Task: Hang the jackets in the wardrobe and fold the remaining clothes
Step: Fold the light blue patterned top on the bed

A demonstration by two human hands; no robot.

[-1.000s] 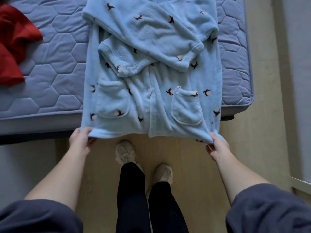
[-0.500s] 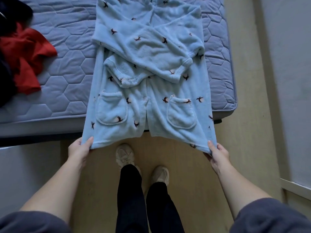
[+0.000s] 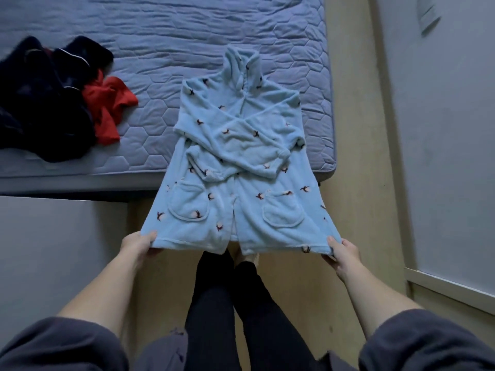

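Observation:
A light blue fleece robe [image 3: 235, 167] with small dark bird prints lies face up on the bed's near right corner, sleeves crossed over its chest and two pockets showing. Its lower part hangs off the mattress edge, lifted toward me. My left hand [image 3: 139, 243] pinches the hem's left corner. My right hand [image 3: 344, 250] pinches the hem's right corner. The hem is stretched flat between both hands, above my legs and feet.
The blue quilted mattress [image 3: 187, 36] fills the upper view. A pile of dark clothes [image 3: 45, 103] with a red garment [image 3: 107, 108] lies at its left edge. Wooden floor [image 3: 356, 210] runs along the right beside a pale wall [image 3: 450, 156].
The view has tilted up and back, showing the whole robe and more of the bed. Both hands have raised the hem higher off the bed's edge, keeping their hold on the corners.

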